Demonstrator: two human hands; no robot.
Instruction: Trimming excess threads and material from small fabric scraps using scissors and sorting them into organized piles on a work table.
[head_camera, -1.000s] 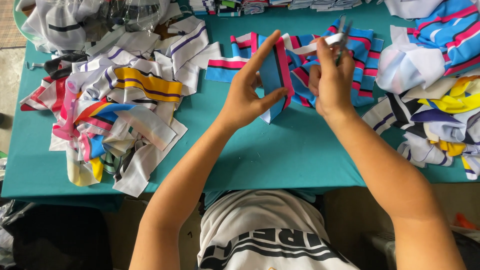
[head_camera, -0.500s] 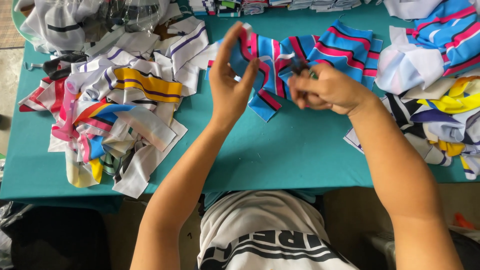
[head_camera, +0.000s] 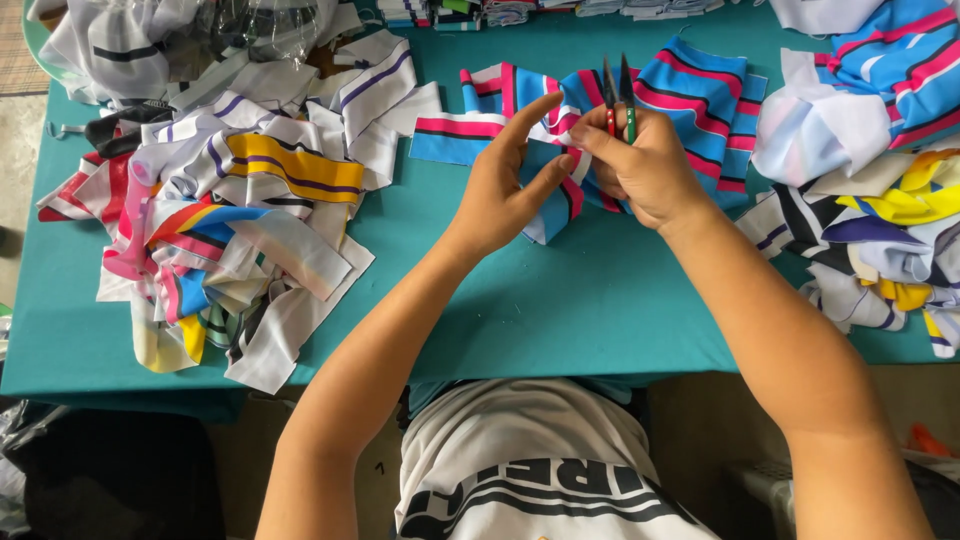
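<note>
Teal cloth-covered table (head_camera: 560, 320), heap of white, yellow, purple and pink striped fabric offcuts (head_camera: 230, 230) at its left end, pile of blue, yellow and white fabric pieces (head_camera: 880, 170) at its right end, clear crumpled plastic bag (head_camera: 240, 25) at its far left corner, folded fabric stacks (head_camera: 480, 12) along its far edge

The green table (head_camera: 560, 310) holds a big pile of cloth scraps (head_camera: 220, 220) left of the striped blue and pink cloth (head_camera: 700, 100). More colourful scraps (head_camera: 880, 200) lie right of it.

Teal cloth-covered tabletop (head_camera: 560, 320) fills the view, even daylight with soft shadows. Grey concrete floor (head_camera: 15, 150) at left edge, woven mat (head_camera: 20, 50) in the top-left corner. Dark bag-like shape (head_camera: 110, 470) under the tabletop's near-left corner.
</note>
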